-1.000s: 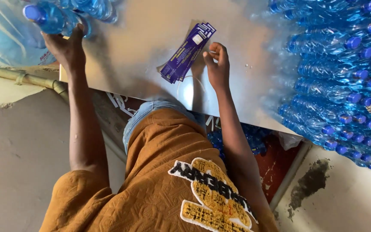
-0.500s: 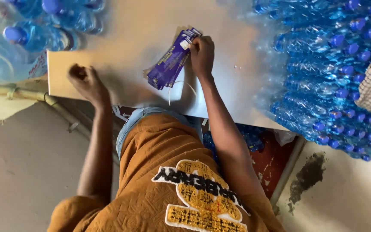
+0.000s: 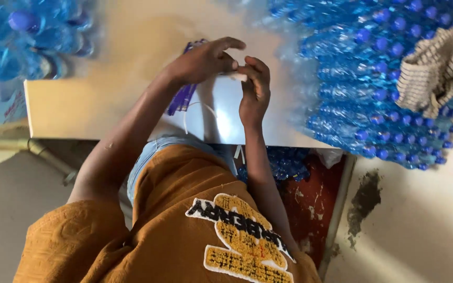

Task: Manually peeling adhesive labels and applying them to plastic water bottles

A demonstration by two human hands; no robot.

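Note:
Over a shiny metal tabletop my two hands meet fingertip to fingertip. My left hand reaches in from the left and lies over a stack of purple label strips, hiding most of it. My right hand stands upright beside it. Between the fingertips of both hands is a small whitish piece, too blurred to tell what it is. A thin white loop of string lies on the table just below the strips.
A big heap of clear bottles with blue caps fills the right side of the table, with a striped cloth on top. More wrapped bottles lie at the far left. Below the table edge are my orange shirt and the concrete floor.
My left hand came from the table's left edge across to the label strips and joined my right hand. My right hand lifted off the strips, and the view shifted right.

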